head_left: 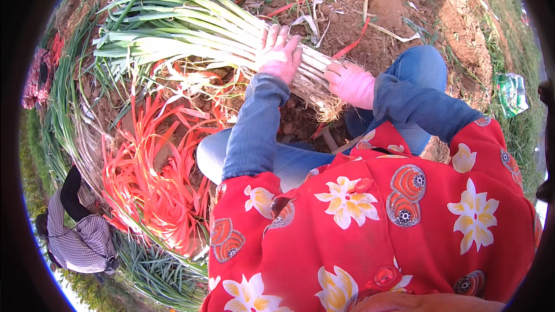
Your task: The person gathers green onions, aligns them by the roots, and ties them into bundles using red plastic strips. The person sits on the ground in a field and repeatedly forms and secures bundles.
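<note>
Littering sunlit brown soil [390, 11] near the scallion bundle [214, 29]: red strips [156, 193].

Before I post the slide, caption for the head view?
Left hand and right hand on a green-onion bundle, red strips heaped nearby.

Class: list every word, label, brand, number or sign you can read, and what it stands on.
No text can be read.
Green-and-white package at right: any print is too small and blurred to read.
Green onion bundle: no label visible.
Red shirt: patterned, no readable lettering.
</note>
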Tool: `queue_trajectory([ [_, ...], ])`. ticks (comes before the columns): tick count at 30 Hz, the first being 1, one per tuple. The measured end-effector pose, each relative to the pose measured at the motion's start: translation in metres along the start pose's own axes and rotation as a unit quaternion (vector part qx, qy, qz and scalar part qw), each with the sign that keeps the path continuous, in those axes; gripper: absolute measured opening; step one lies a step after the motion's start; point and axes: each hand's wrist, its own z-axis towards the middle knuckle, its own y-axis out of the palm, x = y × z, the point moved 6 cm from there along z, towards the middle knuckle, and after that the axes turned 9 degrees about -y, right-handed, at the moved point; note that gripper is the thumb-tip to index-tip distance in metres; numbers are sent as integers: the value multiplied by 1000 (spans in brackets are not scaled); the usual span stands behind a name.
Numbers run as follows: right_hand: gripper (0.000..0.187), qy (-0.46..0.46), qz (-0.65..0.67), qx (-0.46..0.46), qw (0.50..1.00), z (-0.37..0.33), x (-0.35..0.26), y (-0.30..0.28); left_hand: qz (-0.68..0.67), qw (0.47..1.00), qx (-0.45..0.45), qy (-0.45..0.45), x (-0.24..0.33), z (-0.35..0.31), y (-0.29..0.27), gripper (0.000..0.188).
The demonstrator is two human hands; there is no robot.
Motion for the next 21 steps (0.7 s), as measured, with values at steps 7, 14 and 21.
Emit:
queue_trajectory([
  [7, 12, -9, 36, 11, 999, -8, -4, -18, -2, 997, 77, 28, -6, -2, -1, 37],
  [14, 21, 165, 181, -6, 970, -22, -12, -15, -4, 998, 60, 36, -2, 0, 1, 40],
  [21, 28, 393, 342, 51, 852, -35, -31, -33, 6, 998, 49, 27, -7, -4, 3, 40],
])
